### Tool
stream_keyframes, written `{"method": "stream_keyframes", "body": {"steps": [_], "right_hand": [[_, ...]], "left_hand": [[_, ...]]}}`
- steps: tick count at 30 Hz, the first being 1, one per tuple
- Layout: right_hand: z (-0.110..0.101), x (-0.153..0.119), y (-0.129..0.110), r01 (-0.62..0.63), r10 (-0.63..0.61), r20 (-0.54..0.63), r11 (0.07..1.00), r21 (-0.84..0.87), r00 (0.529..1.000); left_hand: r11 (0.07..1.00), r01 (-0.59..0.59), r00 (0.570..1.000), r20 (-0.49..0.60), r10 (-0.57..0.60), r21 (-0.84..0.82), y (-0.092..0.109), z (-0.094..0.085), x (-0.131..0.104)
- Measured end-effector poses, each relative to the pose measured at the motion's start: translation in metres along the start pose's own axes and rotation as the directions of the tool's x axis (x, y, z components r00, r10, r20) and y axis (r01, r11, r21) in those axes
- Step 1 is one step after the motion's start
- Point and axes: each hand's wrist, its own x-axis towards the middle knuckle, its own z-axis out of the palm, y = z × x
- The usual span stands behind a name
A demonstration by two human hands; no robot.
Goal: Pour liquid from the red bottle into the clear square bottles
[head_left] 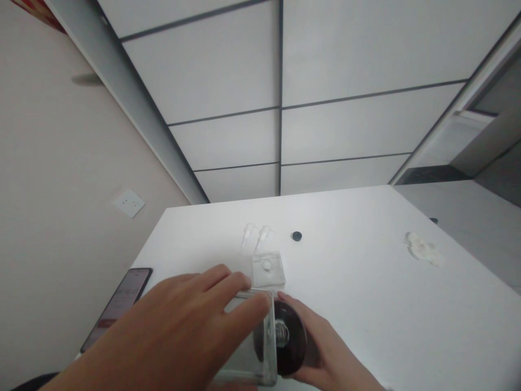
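A clear square container [266, 353] is in my left hand [191, 315], with the fingers over its upper side and the thumb along its rim. It is tipped onto its side, its rim close to the neck of a round dark bottle [296, 342]. The bottle has a clear threaded neck without a cap. My right hand [325, 345] wraps round the bottle from the right. Whether container and neck touch, I cannot tell. Just beyond them, a clear square lid [269, 270] with a round raised middle lies on the table.
Behind the lid lie two clear plastic pump heads [264, 236] and a small black cap [297, 236]. A phone [118, 304] rests at the white table's [350, 260] left edge. Crumpled white tissue [422, 248] lies toward the right edge. White panels [236, 130] stand behind.
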Motion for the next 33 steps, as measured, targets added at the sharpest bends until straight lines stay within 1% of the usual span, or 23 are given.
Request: {"method": "stream_keyframes", "body": {"steps": [10,21,33], "right_hand": [[-0.0001,0.0004,-0.0014,0.009,-0.009,0.004,1.0,0.003,1.0],[0.0008,-0.0004,-0.0009,0.028,-0.028,-0.005,1.0,0.0,1.0],[-0.0008,0.0026,-0.0077,0.013,-0.013,-0.002,1.0,0.014,1.0]], "left_hand": [[1.0,-0.002,1.0,-0.015,0.002,-0.004,-0.0015,0.0017,0.0013],[1.0,-0.008,1.0,-0.001,0.008,-0.004,0.0,-0.0003,0.0016],[1.0,-0.021,0.999,-0.039,0.021,-0.019,0.001,-0.0006,0.0058]]}}
